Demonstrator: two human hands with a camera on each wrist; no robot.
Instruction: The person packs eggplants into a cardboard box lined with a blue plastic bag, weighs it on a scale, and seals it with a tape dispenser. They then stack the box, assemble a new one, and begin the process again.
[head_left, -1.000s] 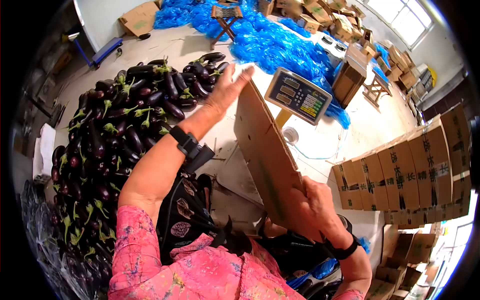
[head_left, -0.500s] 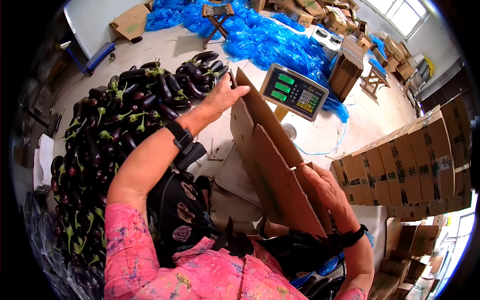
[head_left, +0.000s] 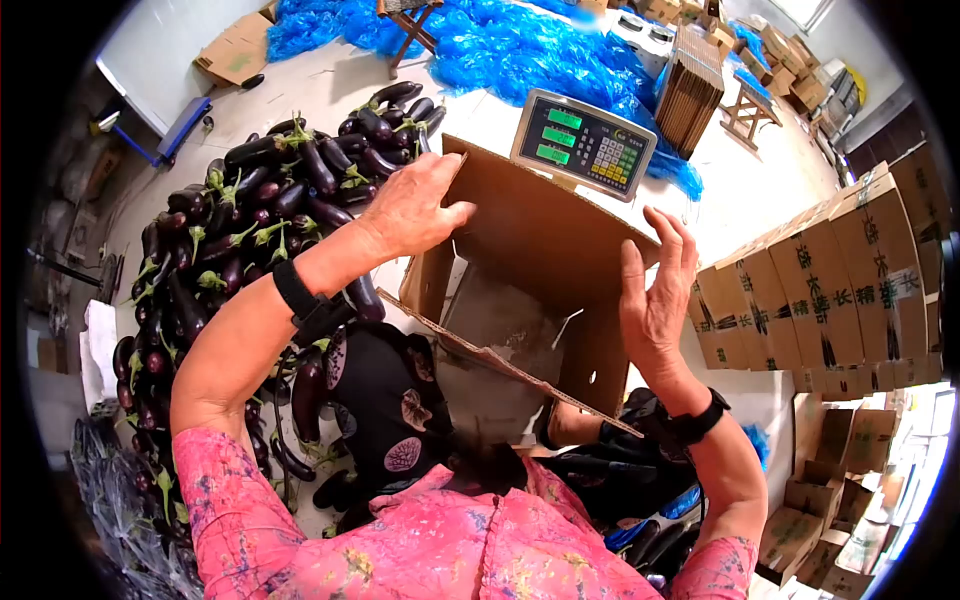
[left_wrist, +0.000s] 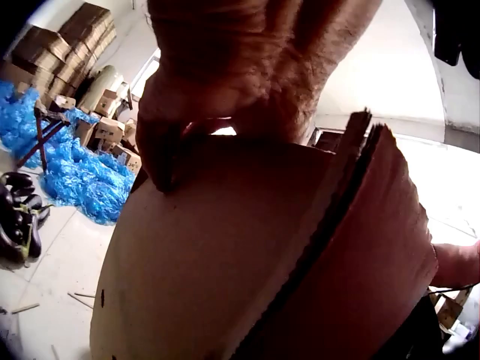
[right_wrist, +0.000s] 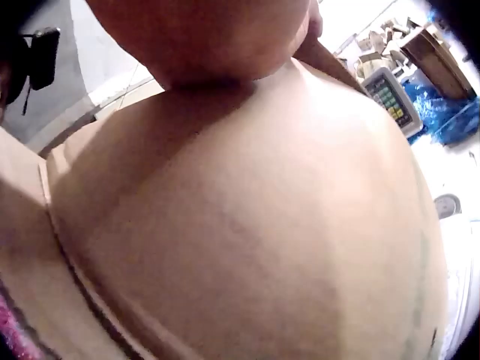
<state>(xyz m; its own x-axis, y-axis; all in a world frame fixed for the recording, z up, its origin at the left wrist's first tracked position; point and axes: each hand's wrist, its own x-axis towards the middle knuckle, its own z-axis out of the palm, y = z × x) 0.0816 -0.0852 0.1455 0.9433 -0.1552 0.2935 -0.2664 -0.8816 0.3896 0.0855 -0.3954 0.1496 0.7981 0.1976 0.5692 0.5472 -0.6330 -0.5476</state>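
Observation:
A brown cardboard box (head_left: 540,229), opened into a four-sided shape, stands in front of me; through it a pale surface shows. My left hand (head_left: 408,205) grips its far left corner, thumb over the inner side. In the left wrist view the fingers of that hand (left_wrist: 225,67) curl over the cardboard edge (left_wrist: 217,225). At the box's right end is my right hand (head_left: 657,295), fingers straight and spread, thumb overlapping the far panel. The right wrist view shows that hand (right_wrist: 217,37) against the top of a box panel (right_wrist: 285,217).
Many eggplants (head_left: 230,230) are heaped on the left. A scale display (head_left: 583,143) with lit green screens stands just beyond the box. Stacked printed cartons (head_left: 810,285) are on the right. Blue plastic film (head_left: 520,60), a folding stool (head_left: 408,30) and flattened cardboard (head_left: 690,90) lie farther back.
The flat folded cardboard has been spread into an open box and turned. The right hand has moved up and loosened its hold; the left stays at the corner. The scale screens have lit up.

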